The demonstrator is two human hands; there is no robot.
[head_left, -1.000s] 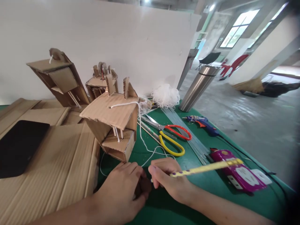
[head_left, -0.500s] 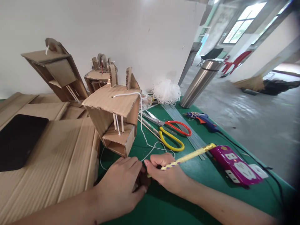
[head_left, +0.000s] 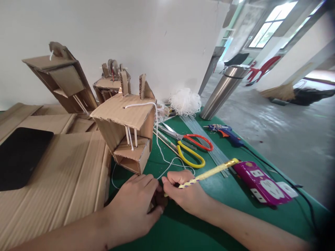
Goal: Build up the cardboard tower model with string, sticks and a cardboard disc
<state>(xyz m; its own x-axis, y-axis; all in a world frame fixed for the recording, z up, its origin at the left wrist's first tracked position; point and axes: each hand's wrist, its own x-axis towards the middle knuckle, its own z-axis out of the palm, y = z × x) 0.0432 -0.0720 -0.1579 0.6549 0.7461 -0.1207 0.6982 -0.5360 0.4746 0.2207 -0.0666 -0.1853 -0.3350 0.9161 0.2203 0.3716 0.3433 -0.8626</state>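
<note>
And it's pencil work in front of the cardboard frame [head_left: 123,116]: the right hand [head_left: 187,190], on the frame's near right, pinches the yellow pencil [head_left: 209,173], its lower end slanting in to the left hand [head_left: 138,202], which curls just before the frame's foot over something too covered to name, so I can't tell whether it grips! This looks like a marking step, and the next stroke seems to call for a steady left hand and a light tip, clear of the white cord [head_left: 141,104] trailing right of the frame.
</note>
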